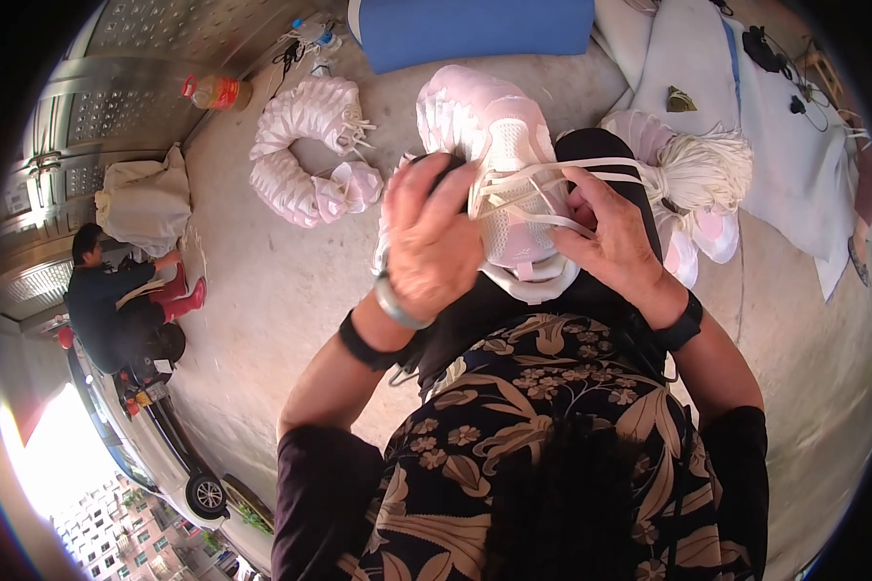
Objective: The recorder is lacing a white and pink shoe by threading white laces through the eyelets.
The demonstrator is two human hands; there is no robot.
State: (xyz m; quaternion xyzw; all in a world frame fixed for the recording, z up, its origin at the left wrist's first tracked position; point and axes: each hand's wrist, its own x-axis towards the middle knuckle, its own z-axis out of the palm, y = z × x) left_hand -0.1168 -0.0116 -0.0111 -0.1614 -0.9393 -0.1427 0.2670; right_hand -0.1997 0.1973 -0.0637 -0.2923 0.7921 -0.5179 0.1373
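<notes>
Head view: the right hand (612,237) has thumb and forefinger apart beside a flat cream lace (565,223); whether it's pinched, I can't tell. Motion blur hides the left hand's (428,242) grip. Between them, on the lap, the shoe (513,242) is probably light and soft, best steadied by its sides: pale pink, white mesh, toe pointing away.

Garage-like shoe workshop, pink shoe (511,143) on lap, stacked shoe uppers (273,165), bundled laces (715,169), concrete floor (262,310), car (205,495) beyond its lower-left edge
</notes>
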